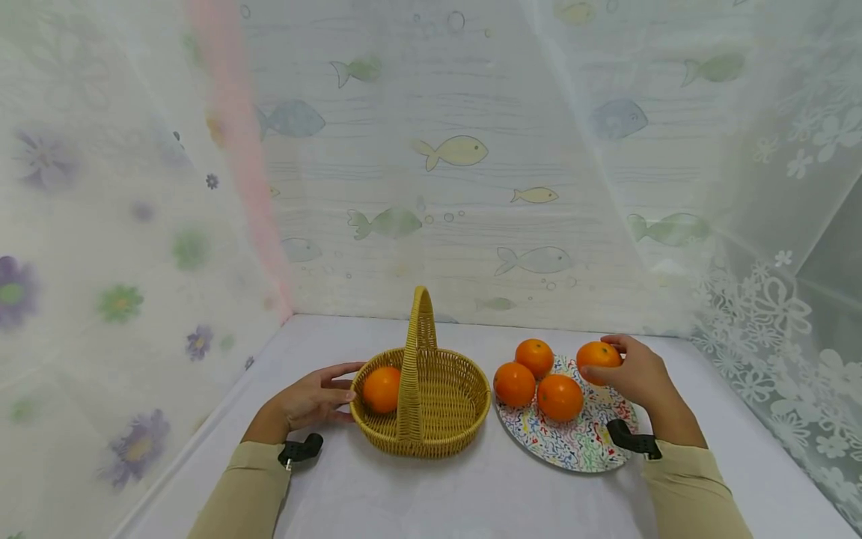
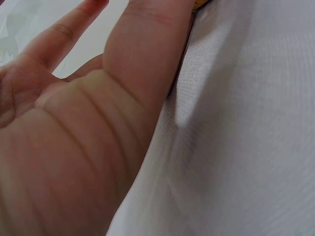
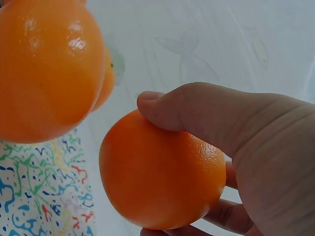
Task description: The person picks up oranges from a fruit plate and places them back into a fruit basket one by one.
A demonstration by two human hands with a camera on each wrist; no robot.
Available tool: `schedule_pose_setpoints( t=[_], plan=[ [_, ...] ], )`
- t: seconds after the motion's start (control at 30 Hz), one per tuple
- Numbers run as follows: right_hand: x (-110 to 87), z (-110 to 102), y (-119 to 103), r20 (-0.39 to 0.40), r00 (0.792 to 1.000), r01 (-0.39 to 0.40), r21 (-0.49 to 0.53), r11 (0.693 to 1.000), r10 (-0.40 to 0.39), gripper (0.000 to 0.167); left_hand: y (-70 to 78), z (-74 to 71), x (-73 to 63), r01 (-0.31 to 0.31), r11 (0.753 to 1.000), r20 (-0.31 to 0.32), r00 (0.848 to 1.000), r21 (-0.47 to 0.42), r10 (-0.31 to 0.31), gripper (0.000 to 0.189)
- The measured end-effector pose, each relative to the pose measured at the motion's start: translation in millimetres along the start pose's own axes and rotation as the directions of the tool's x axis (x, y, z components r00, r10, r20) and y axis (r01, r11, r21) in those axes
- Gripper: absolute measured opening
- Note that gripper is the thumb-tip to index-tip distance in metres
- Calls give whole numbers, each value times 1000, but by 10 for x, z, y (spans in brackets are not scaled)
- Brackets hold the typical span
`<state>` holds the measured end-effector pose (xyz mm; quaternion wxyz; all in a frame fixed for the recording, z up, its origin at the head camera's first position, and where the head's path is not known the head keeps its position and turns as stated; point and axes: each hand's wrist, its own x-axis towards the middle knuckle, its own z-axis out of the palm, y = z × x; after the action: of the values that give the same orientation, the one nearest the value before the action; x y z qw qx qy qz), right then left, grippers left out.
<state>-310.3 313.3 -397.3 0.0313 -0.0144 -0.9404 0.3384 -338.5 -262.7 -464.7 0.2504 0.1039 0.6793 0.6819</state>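
A tan wicker basket of oval shape with an arched handle (image 1: pixel 447 408) stands upright left of centre on the white table surface (image 1: pixel 404 501). One orange round fruit (image 1: pixel 381 389) lies inside it, on the left side of the handle.

The left hand (image 1: pixel 311 398) is at the basket's left side, fingers loosely extended, the tips at the rim; it is not clenched. The left wrist view shows mostly palm and digits, so how firmly it bears on the rim cannot be told.

To the right of the basket lies a round white plate with multicoloured squiggles (image 1: pixel 566 445). Three more orange fruits are grouped on its left and far part: a far fruit (image 1: pixel 535 356), a left fruit (image 1: pixel 515 384) at the plate's left edge, and a near fruit (image 1: pixel 560 397).

The right hand (image 1: pixel 641 376) grasps a further orange fruit, the held fruit (image 1: pixel 595 352), between thumb and fingers at the plate's far right part. Whether this fruit touches the plate cannot be told.

Both forearms wear beige sleeves (image 1: pixel 694 486), with a black device (image 1: pixel 301 448) at each wrist. A pale curtain with printed fish (image 1: pixel 458 224) hangs along the far side; a white curtain with purple and green flowers (image 1: pixel 121 374) hangs on the left.
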Motion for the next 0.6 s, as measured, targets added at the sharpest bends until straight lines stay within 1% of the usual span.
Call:
schedule_pose_setpoints(
  t=[0.37,0.6],
  plan=[
    [-41,-46,-174,-16,1000,17,9,1000,-17,96,11,7,-10,5,1000,-1,1000,-4,-5,77],
    [-77,-60,-269,-28,999,34,23,999,-34,96,12,10,-7,4,1000,-3,1000,1,-4,77]
  ],
)
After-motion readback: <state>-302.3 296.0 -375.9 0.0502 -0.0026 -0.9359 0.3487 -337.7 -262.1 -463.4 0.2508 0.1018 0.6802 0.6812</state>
